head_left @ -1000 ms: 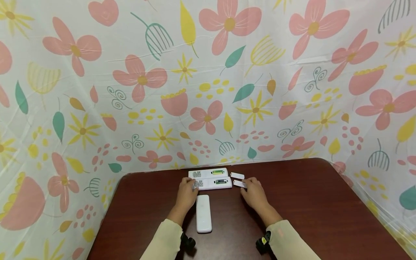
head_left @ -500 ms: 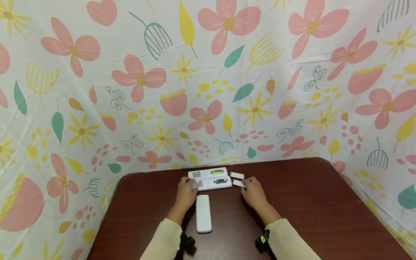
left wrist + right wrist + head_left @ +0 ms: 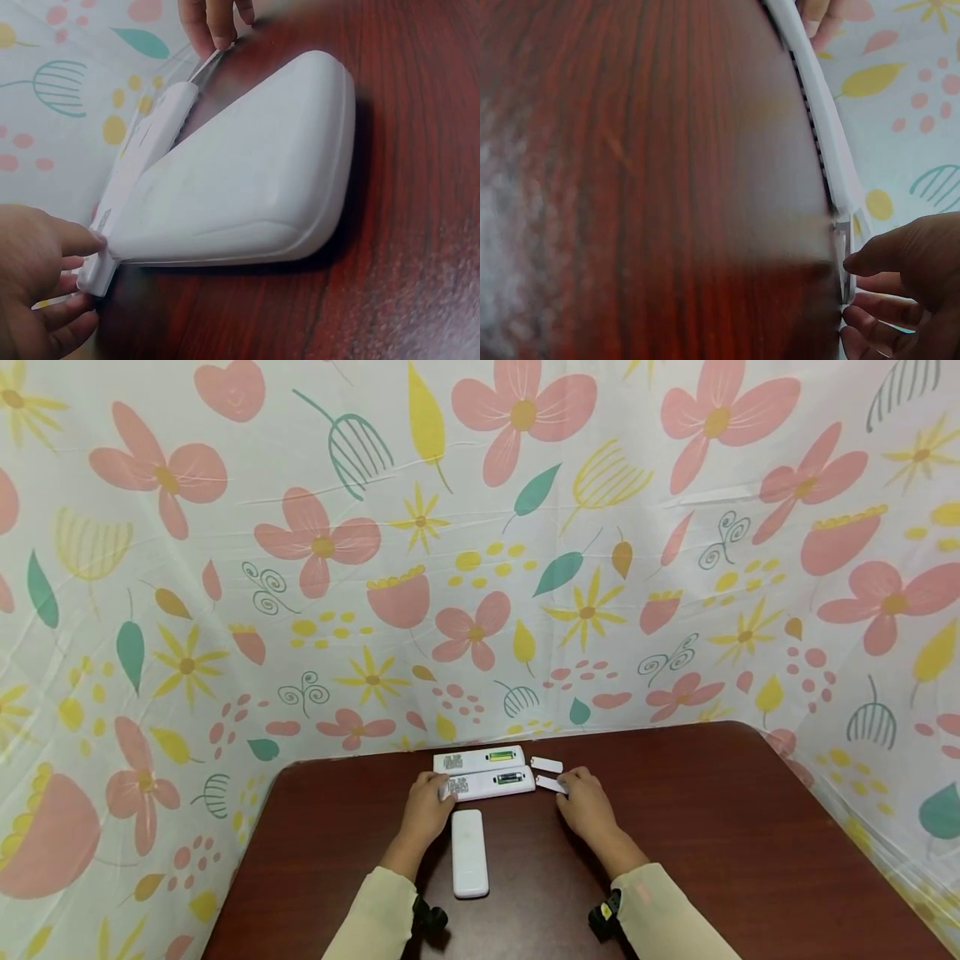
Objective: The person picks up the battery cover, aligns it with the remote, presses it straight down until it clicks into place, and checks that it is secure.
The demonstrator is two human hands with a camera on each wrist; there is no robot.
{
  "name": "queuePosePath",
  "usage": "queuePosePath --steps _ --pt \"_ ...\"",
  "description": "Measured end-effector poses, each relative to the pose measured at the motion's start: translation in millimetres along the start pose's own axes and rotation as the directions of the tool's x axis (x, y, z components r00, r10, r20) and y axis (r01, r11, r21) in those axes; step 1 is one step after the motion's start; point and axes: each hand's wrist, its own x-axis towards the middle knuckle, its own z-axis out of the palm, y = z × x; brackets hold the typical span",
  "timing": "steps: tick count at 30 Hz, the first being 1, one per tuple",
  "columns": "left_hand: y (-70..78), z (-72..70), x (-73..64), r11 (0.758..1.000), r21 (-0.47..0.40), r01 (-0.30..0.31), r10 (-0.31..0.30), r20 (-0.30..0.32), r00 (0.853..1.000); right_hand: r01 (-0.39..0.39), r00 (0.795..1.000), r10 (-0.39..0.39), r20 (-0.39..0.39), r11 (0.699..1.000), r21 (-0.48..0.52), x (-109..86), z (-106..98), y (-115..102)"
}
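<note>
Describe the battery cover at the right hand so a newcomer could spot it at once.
On the brown table, near the flowered cloth, two white remotes lie side by side, batteries showing. Just to their right is the small white battery cover. The right hand grips it, whereas the similar cover behind it lies untouched.

Between my left hand (image 3: pixel 427 807) and right hand (image 3: pixel 588 803) lies one remote (image 3: pixel 480 786), its left end at my left fingers; another remote (image 3: pixel 471 761) just behind it. One cover (image 3: pixel 550 783) is at my right fingertips, another cover (image 3: pixel 547 765) beyond. A third remote (image 3: pixel 470 855) lies between my wrists.
</note>
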Motion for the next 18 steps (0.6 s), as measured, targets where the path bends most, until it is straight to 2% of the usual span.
queuePosePath --steps 5,18 --pt "-0.4 0.5 0.5 1.0 -0.003 0.012 -0.012 0.006 1.0 -0.003 1.0 0.003 0.006 1.0 -0.016 0.0 -1.0 -1.5" --pt "2.0 -5.9 -0.5 0.997 -0.019 0.075 -0.073 0.09 0.993 0.021 1.0 -0.021 -0.017 1.0 -0.003 1.0 -2.2 0.0"
